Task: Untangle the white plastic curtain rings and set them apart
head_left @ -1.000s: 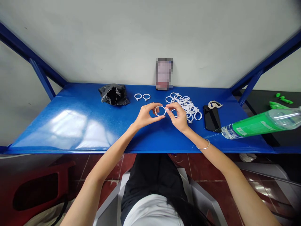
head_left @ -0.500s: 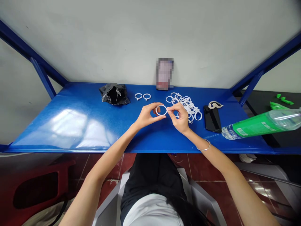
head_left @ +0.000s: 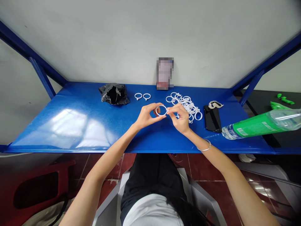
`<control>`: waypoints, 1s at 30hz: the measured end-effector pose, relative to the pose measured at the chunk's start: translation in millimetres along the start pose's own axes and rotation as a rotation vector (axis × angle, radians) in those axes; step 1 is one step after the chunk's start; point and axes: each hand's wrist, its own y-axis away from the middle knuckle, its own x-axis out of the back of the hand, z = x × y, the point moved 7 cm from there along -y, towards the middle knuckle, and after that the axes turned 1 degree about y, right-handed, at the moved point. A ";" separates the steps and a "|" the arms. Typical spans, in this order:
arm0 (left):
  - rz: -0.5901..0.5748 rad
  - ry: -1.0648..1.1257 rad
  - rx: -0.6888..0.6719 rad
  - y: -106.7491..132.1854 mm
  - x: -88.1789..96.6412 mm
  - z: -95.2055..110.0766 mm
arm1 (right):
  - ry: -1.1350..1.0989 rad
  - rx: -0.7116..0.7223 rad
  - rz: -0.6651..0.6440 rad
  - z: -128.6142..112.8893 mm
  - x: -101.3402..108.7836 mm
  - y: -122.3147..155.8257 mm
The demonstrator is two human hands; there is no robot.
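Between my two hands, above the blue table (head_left: 124,133), is a white plastic curtain ring (head_left: 156,113). My left hand (head_left: 147,116) holds the ring's left side, thumb below and fingers above and behind. With thumb and fingertips my right hand (head_left: 180,117) pinches the ring's right edge, where its small eyelet would be; the fingertips hide that part. A loose pile of white curtain rings (head_left: 191,108) lies just behind and to the right of my right hand. Two more rings, a left one (head_left: 138,96) and a right one (head_left: 146,96), lie side by side beyond my left hand.
A crumpled black plastic bag (head_left: 114,94) with its mouth open stands at the back left. A blurred phone-like object (head_left: 164,73) leans on the wall. On the right are a black phone (head_left: 212,119), a beige strap-like loop (head_left: 215,104) and a lying bottle with green label (head_left: 258,124).
Almost nothing differs. Both hands keep the ring in the same place, with at most a tiny shift of the right fingertips.
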 end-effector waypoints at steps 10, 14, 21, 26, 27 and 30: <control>0.018 -0.015 0.021 -0.8 3.0 -2.2 | -0.128 -0.192 -0.027 21.6 -7.5 5.2; 0.044 -0.013 0.018 -0.9 6.1 -2.8 | -0.140 -0.225 -0.055 23.7 -10.4 4.0; 0.047 -0.032 0.004 -1.2 7.1 -1.6 | -0.035 -0.210 -0.041 20.4 -7.0 1.2; 0.029 -0.061 -0.038 -0.6 4.2 0.3 | 0.005 -0.137 0.008 17.7 -4.2 3.8; 0.029 -0.065 -0.049 -0.3 3.7 0.8 | 0.016 -0.119 0.018 16.8 -3.7 4.3; 0.041 -0.072 -0.089 0.8 2.6 2.7 | 0.055 -0.079 0.037 14.2 -3.0 5.4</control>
